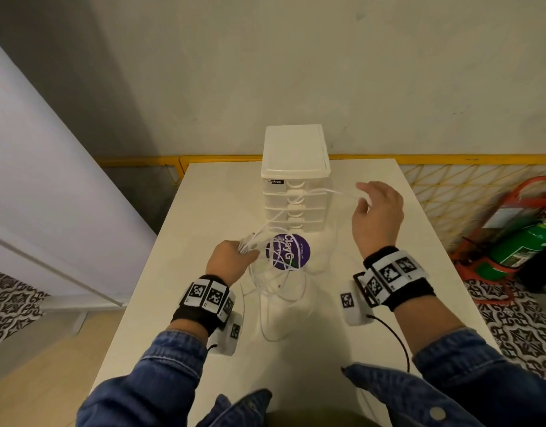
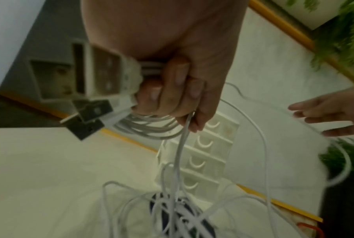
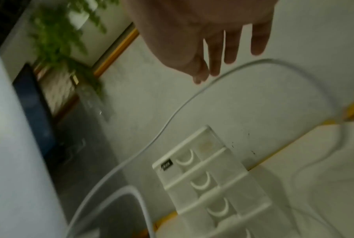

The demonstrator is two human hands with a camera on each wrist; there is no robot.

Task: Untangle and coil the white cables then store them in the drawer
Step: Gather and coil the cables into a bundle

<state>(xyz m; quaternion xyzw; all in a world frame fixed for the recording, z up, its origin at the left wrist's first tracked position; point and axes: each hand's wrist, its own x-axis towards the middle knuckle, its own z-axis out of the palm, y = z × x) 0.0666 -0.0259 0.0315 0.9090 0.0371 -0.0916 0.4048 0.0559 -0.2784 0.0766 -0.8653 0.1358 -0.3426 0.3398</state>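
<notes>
The left hand [image 1: 231, 260] has a tight grip on a bunch of white cables [image 1: 277, 288]. Its fingers [image 2: 172, 90] are curled round them, and the plug ends [image 2: 90, 111] stick out past the fist. The rest of the cables hang down in a messy heap on the white counter [image 1: 203, 211], right below the hand. Some loops lie over a round purple sticker [image 1: 288, 251] that says "ClayG" in white letters.

The right hand [image 1: 376, 217] is up in the air to the right, with its fingers [image 3: 229, 46] spread and loose. One thin cable strand [image 1: 336, 192] runs from the left hand up to it. The pictures are too blurry to tell if the fingers touch that strand.

Behind the cables stands a small white drawer box [image 1: 296, 180] with four drawers, all shut. A little black label [image 1: 275, 181] on its top edge ends in "box". The other letters are too small to read.

A green fire extinguisher [image 1: 524, 241] sits on the floor to the right
</notes>
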